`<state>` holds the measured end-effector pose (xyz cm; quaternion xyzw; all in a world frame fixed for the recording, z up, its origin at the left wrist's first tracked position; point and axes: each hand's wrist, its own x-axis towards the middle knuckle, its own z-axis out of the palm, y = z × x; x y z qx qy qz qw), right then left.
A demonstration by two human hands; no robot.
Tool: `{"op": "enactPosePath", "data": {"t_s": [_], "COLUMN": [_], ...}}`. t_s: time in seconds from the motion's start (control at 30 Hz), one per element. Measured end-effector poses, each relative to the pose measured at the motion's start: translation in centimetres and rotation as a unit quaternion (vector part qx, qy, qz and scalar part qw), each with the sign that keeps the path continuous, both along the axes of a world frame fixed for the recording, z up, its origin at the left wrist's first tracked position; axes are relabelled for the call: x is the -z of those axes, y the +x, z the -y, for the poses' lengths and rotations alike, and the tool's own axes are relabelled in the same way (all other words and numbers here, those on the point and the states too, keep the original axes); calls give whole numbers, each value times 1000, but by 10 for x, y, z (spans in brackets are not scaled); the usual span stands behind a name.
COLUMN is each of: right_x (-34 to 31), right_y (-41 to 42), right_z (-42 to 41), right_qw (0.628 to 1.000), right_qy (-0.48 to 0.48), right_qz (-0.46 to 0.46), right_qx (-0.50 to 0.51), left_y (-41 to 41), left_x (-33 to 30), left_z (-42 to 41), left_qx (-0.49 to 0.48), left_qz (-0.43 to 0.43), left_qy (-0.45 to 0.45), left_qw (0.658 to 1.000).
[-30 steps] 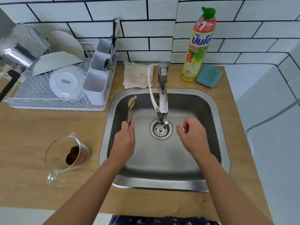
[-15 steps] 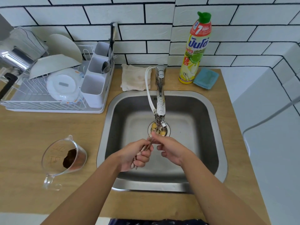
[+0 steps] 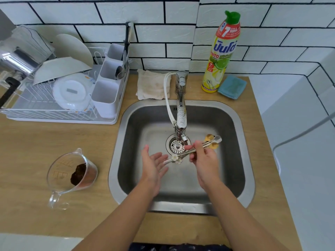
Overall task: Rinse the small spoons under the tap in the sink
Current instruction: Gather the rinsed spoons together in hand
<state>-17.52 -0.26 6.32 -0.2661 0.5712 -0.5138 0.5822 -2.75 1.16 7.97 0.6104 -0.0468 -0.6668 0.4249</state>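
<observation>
We are pinching a bundle of small silver and gold metal spoons [image 3: 208, 144] mid-handle in our right hand [image 3: 204, 160], bowls pointing right, beside the chrome tap spout [image 3: 181, 124] over the steel sink basin [image 3: 181, 201]. Our left hand [image 3: 154, 163] is hanging flat-fingered, gripping nothing, just beside the flower-tipped handle ends. We are seeing no water stream; judging rinsing barely begun.

The sink [image 3: 233, 113] and tap [image 3: 181, 113] were seen to be of brushed and polished metal, set into a matt wood-grain counter [image 3: 36, 151]. The small spoons [image 3: 208, 143] appeared as glossy metal, some bowls gold-toned. A clear plastic measuring jug [image 3: 71, 175], a rough cloth [image 3: 152, 85] and glossy white wall tiles [image 3: 108, 11] were also noted.
</observation>
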Motion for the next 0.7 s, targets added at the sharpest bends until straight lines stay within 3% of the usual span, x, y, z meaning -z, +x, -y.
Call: {"op": "enactPosePath", "data": {"t_s": [0.13,0.27,0.43,0.53,0.7], "right_x": [7,2,-11,-47,-142], "right_y": [21,17,21,-2,-11], "right_z": [-17,-21,-43,-43,3], "right_qw": [999,999,999,998,976], "right_qy": [25,21,32,-30,-203], "right_qz": [-25,40,5,-48,-84], "right_qx": [-13,30,4,-1,1], "left_y": [-28,-20,-33,-14,44], "left_x": [-8,-13,-21,-38,-93], "left_z": [1,4,-7,-4,33], "left_qx": [-10,-24,37,28,-44], "left_qz": [39,98,143,175,240], "left_qy": [-14,-30,-53,-124,-282], "left_qw": [999,994,988,976,928]}}
